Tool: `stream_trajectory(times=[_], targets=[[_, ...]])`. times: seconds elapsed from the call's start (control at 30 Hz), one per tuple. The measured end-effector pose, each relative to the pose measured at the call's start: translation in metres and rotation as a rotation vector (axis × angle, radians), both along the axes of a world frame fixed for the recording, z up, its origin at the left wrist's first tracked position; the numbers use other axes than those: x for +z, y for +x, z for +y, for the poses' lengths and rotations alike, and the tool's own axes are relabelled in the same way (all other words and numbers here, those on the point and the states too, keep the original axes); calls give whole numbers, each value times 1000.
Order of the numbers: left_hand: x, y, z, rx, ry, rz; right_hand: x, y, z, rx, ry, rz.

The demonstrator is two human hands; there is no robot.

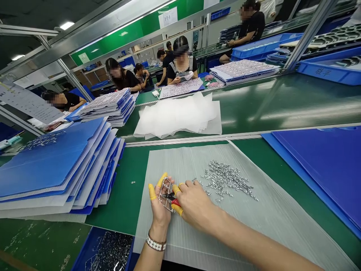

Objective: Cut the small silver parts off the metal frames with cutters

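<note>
My left hand (159,205), with yellow finger cots on its thumb and a finger, is closed around a small metal frame with crossbars (167,183). In my right hand (194,199), also wearing yellow finger cots, are red-handled cutting pliers (175,202). Their dark jaws reach into the metal frame; I cannot tell whether they are closed on a bar. Both hands are over a translucent white sheet (180,162) on the green bench. To the right of the hands a pile of small shiny metal pieces (227,178) lies on that sheet.
Blue boards and white sheets form a tall stack (64,158) at left. More blue boards (324,162) lie at right. A blue bin (84,250) of metal scraps sits below the bench edge. Beyond are loose white sheets (177,116) and several people working.
</note>
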State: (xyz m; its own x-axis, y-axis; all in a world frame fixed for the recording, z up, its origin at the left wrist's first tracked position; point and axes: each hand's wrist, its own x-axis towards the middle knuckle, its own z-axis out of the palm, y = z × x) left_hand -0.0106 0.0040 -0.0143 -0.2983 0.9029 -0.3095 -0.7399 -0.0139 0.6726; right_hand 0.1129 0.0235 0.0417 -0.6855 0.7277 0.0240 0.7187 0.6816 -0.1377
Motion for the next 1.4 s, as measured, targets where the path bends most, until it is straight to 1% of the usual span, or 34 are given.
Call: stream_trajectory(times=[0.17,0.47,0.73,0.87,1.03,1.4], targets=[[-1,1,0,-2,-24,1,1,1,0,-10,1,-5],[-2,3,2,-9,-17,-9,5,1,0,-12,22,-31],[-1,3,2,2,-15,6,0,4,0,-20,46,-21],[-1,2,1,1,-20,-1,2,4,1,-32,46,-30],[-1,3,2,3,-17,18,4,1,0,-13,34,-26],[-3,3,2,7,-9,22,1,2,1,3,45,-22]])
